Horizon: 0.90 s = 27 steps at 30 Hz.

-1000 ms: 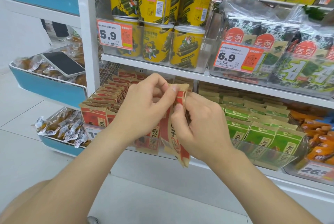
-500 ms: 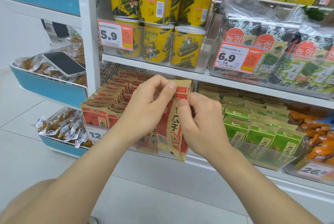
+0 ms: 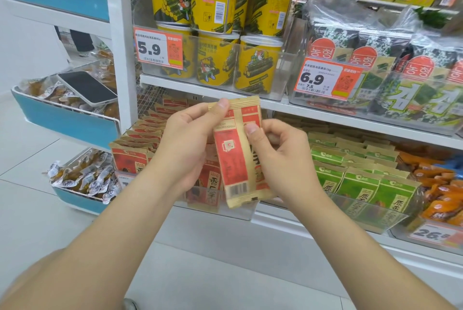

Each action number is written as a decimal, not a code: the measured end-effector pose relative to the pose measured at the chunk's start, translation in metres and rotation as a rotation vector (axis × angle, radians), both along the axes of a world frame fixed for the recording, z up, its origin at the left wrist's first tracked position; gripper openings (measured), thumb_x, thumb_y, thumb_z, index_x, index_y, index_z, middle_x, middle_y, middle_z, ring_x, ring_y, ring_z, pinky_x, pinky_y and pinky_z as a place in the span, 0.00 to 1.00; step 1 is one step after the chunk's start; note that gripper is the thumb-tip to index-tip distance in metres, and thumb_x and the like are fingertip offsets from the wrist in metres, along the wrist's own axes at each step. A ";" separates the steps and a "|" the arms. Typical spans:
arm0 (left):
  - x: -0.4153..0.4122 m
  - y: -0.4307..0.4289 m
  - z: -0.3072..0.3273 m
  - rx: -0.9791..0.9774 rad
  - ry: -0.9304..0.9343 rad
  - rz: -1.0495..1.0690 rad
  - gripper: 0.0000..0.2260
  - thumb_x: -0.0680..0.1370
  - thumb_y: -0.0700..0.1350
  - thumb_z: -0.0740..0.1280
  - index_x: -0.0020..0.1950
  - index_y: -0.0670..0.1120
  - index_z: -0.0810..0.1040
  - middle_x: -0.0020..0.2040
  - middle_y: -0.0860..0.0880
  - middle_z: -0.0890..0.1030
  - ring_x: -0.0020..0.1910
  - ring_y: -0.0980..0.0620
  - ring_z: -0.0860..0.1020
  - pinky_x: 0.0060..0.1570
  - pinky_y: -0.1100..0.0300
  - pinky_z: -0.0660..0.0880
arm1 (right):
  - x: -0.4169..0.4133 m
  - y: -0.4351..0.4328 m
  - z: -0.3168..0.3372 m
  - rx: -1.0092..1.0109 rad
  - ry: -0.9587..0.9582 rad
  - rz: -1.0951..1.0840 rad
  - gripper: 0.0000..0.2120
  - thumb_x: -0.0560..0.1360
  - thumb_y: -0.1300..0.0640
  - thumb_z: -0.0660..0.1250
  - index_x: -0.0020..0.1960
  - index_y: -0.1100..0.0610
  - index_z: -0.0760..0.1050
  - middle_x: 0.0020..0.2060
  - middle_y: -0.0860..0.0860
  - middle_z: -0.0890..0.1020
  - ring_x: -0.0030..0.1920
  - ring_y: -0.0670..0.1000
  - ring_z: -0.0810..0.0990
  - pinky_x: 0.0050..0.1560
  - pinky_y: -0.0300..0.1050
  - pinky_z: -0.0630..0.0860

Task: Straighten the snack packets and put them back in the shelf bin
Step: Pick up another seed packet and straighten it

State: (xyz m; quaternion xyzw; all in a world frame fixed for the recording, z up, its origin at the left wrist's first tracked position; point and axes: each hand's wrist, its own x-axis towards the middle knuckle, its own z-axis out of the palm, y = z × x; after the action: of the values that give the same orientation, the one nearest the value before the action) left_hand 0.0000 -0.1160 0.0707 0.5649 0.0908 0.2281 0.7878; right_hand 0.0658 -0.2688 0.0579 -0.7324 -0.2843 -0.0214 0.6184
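Holding snack packets upright, long axis near vertical | left hand pinches top corner, right hand grips right edge | shelf bin lies just behind and below; both hands equally near

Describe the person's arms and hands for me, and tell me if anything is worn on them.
The left hand and right hand are bare: no gloves, rings, watch or bracelets show. Both forearms are uncovered down to the frame edge, so no sleeves are visible. The thumbnails that show are short and unpolished.
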 end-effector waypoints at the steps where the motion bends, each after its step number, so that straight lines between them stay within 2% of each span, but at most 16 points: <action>1: 0.002 0.000 -0.001 -0.008 0.009 0.012 0.08 0.83 0.47 0.72 0.52 0.42 0.86 0.46 0.42 0.87 0.40 0.49 0.85 0.41 0.54 0.83 | 0.000 0.001 0.001 0.023 0.029 -0.051 0.06 0.82 0.50 0.73 0.55 0.51 0.80 0.40 0.51 0.89 0.41 0.57 0.88 0.46 0.65 0.84; 3: 0.004 -0.004 -0.003 -0.019 0.006 0.108 0.08 0.84 0.45 0.71 0.47 0.43 0.83 0.43 0.43 0.85 0.38 0.49 0.84 0.40 0.55 0.82 | -0.002 0.000 0.002 0.001 -0.060 -0.149 0.15 0.79 0.49 0.77 0.60 0.48 0.74 0.42 0.49 0.87 0.42 0.49 0.87 0.48 0.58 0.84; 5: 0.009 -0.005 -0.007 -0.028 0.002 0.254 0.11 0.85 0.45 0.70 0.43 0.45 0.78 0.42 0.43 0.83 0.40 0.47 0.82 0.44 0.50 0.80 | -0.004 -0.003 0.002 -0.176 -0.319 -0.141 0.20 0.75 0.44 0.77 0.61 0.46 0.72 0.48 0.44 0.83 0.48 0.44 0.83 0.48 0.51 0.81; 7: 0.012 -0.004 -0.009 -0.057 0.003 0.352 0.12 0.86 0.45 0.69 0.43 0.46 0.75 0.43 0.42 0.81 0.44 0.45 0.81 0.50 0.45 0.80 | -0.009 -0.005 0.001 -0.381 -0.501 -0.085 0.26 0.71 0.36 0.76 0.63 0.45 0.73 0.54 0.41 0.80 0.52 0.44 0.80 0.50 0.49 0.80; 10: 0.010 -0.005 -0.005 -0.178 -0.002 0.371 0.11 0.88 0.45 0.67 0.47 0.45 0.73 0.47 0.40 0.80 0.47 0.44 0.81 0.56 0.42 0.80 | -0.012 -0.004 -0.001 -0.487 -0.537 -0.049 0.33 0.69 0.33 0.76 0.69 0.44 0.72 0.61 0.41 0.79 0.58 0.44 0.79 0.54 0.50 0.80; 12: 0.006 -0.004 0.002 -0.234 -0.045 0.261 0.11 0.89 0.48 0.64 0.52 0.42 0.77 0.47 0.42 0.84 0.47 0.47 0.83 0.54 0.47 0.82 | -0.010 -0.002 -0.001 -0.417 -0.529 -0.044 0.29 0.73 0.38 0.76 0.70 0.46 0.75 0.61 0.42 0.81 0.58 0.45 0.80 0.57 0.48 0.79; 14: 0.002 -0.004 0.005 -0.162 -0.055 0.154 0.18 0.90 0.53 0.59 0.57 0.42 0.82 0.52 0.46 0.87 0.51 0.52 0.85 0.55 0.53 0.84 | -0.008 -0.001 0.002 -0.238 -0.297 0.005 0.20 0.79 0.44 0.75 0.68 0.47 0.78 0.56 0.43 0.85 0.55 0.48 0.84 0.57 0.47 0.81; 16: 0.003 -0.006 0.001 0.024 0.007 0.168 0.14 0.89 0.53 0.61 0.60 0.45 0.82 0.58 0.47 0.86 0.55 0.54 0.85 0.58 0.53 0.84 | -0.010 0.001 0.012 0.051 0.172 0.171 0.14 0.85 0.49 0.69 0.68 0.52 0.81 0.54 0.50 0.88 0.53 0.58 0.87 0.55 0.52 0.84; 17: 0.003 -0.007 -0.001 0.094 0.041 0.179 0.10 0.89 0.50 0.63 0.62 0.46 0.80 0.59 0.47 0.85 0.51 0.54 0.85 0.54 0.54 0.85 | -0.013 0.002 0.016 0.201 0.402 0.273 0.15 0.86 0.50 0.65 0.69 0.55 0.81 0.56 0.55 0.88 0.54 0.61 0.87 0.56 0.56 0.84; 18: 0.003 -0.009 -0.003 0.124 0.065 0.159 0.09 0.88 0.48 0.65 0.64 0.46 0.78 0.58 0.45 0.85 0.45 0.52 0.85 0.44 0.55 0.85 | -0.016 0.003 0.020 0.315 0.574 0.348 0.17 0.87 0.50 0.62 0.70 0.57 0.80 0.59 0.58 0.88 0.55 0.62 0.87 0.59 0.60 0.83; 19: 0.002 -0.010 -0.004 0.124 0.073 0.111 0.09 0.88 0.48 0.64 0.66 0.45 0.78 0.57 0.44 0.87 0.42 0.51 0.85 0.36 0.56 0.83 | -0.018 0.003 0.022 0.393 0.683 0.390 0.19 0.87 0.50 0.61 0.70 0.58 0.80 0.61 0.60 0.87 0.57 0.62 0.86 0.62 0.63 0.82; 20: 0.000 -0.011 -0.003 0.119 0.068 0.061 0.10 0.89 0.48 0.63 0.66 0.45 0.79 0.55 0.44 0.88 0.41 0.50 0.86 0.33 0.57 0.81 | -0.019 0.003 0.024 0.444 0.740 0.418 0.20 0.87 0.50 0.60 0.70 0.59 0.81 0.62 0.60 0.86 0.59 0.62 0.86 0.64 0.64 0.81; 21: -0.002 -0.011 -0.002 0.132 0.063 0.026 0.12 0.89 0.48 0.62 0.66 0.45 0.81 0.54 0.45 0.89 0.42 0.50 0.87 0.35 0.57 0.82 | -0.018 0.004 0.023 0.458 0.755 0.422 0.20 0.87 0.49 0.59 0.69 0.59 0.82 0.62 0.60 0.86 0.60 0.62 0.85 0.66 0.65 0.80; 23: -0.003 -0.008 0.001 0.152 0.049 0.038 0.12 0.89 0.47 0.63 0.64 0.44 0.84 0.54 0.46 0.89 0.50 0.48 0.88 0.47 0.53 0.84 | -0.014 0.006 0.023 0.366 0.696 0.334 0.20 0.88 0.49 0.58 0.65 0.58 0.84 0.59 0.59 0.88 0.59 0.60 0.86 0.65 0.61 0.80; 24: -0.003 -0.006 0.001 0.136 0.039 0.063 0.12 0.88 0.46 0.64 0.64 0.44 0.85 0.54 0.46 0.90 0.53 0.48 0.88 0.53 0.49 0.85 | -0.010 0.007 0.022 0.270 0.596 0.237 0.20 0.88 0.49 0.58 0.62 0.58 0.85 0.56 0.59 0.89 0.56 0.58 0.86 0.60 0.57 0.81; 27: 0.000 -0.004 -0.002 0.132 -0.005 0.137 0.09 0.87 0.44 0.68 0.63 0.42 0.84 0.52 0.44 0.90 0.53 0.44 0.89 0.57 0.42 0.85 | -0.005 0.014 0.006 0.113 0.132 -0.003 0.19 0.87 0.51 0.58 0.53 0.58 0.85 0.44 0.54 0.89 0.42 0.51 0.84 0.45 0.49 0.80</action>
State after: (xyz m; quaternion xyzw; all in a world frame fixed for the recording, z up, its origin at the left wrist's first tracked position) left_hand 0.0002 -0.1204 0.0692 0.6075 0.1119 0.2882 0.7316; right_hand 0.0610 -0.2552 0.0640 -0.6966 -0.2403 0.0099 0.6760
